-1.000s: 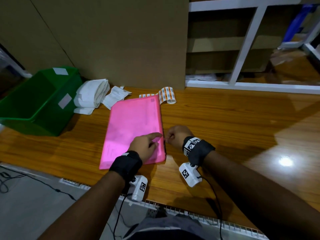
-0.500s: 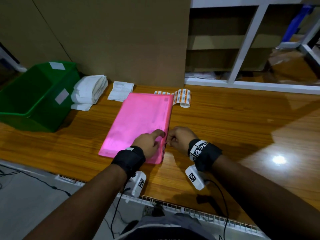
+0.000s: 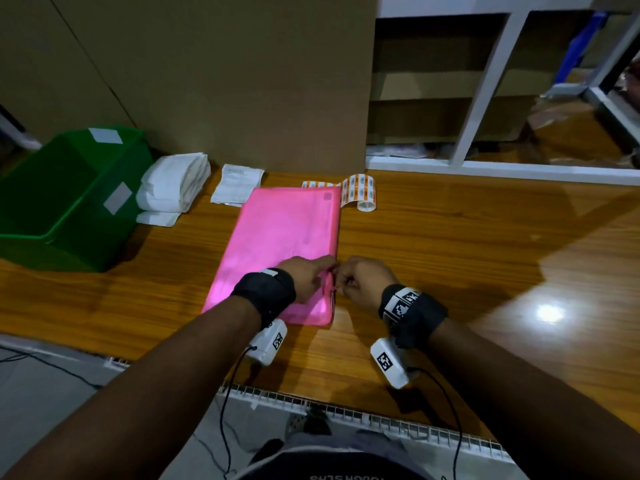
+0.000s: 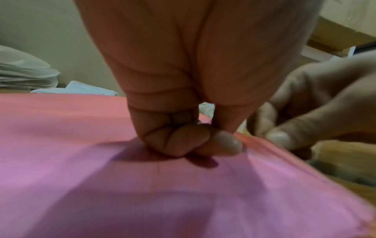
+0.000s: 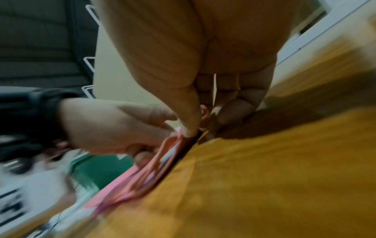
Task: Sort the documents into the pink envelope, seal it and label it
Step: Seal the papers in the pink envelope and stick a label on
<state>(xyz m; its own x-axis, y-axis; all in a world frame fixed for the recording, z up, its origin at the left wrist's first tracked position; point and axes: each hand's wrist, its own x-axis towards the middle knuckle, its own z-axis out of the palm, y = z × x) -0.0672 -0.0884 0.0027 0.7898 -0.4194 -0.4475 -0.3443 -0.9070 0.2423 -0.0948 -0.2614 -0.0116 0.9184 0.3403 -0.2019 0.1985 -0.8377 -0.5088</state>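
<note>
A pink envelope (image 3: 287, 244) lies flat on the wooden table (image 3: 450, 258), its long open edge to the right. My left hand (image 3: 311, 275) rests on its near right part with fingers curled and pinches that edge (image 4: 240, 145). My right hand (image 3: 360, 278) meets it from the right, thumb and fingers pinching the pink flap (image 5: 200, 127). In the right wrist view the pink layers (image 5: 146, 173) gape a little and a white sheet (image 5: 171, 153) shows between them. A roll of orange-and-white labels (image 3: 360, 190) lies at the envelope's far right corner.
A green bin (image 3: 59, 199) stands at the left. Beside it sit a stack of folded white papers (image 3: 173, 185) and a loose white sheet (image 3: 237, 184). A cardboard wall (image 3: 242, 81) and a white shelf frame (image 3: 485, 91) close the back. A white wire rack (image 3: 346, 414) lines the front edge.
My left hand went from lying flat with a finger stretched out to curled fingers pinching the edge. The right hand closed in until both meet at the envelope's right edge.
</note>
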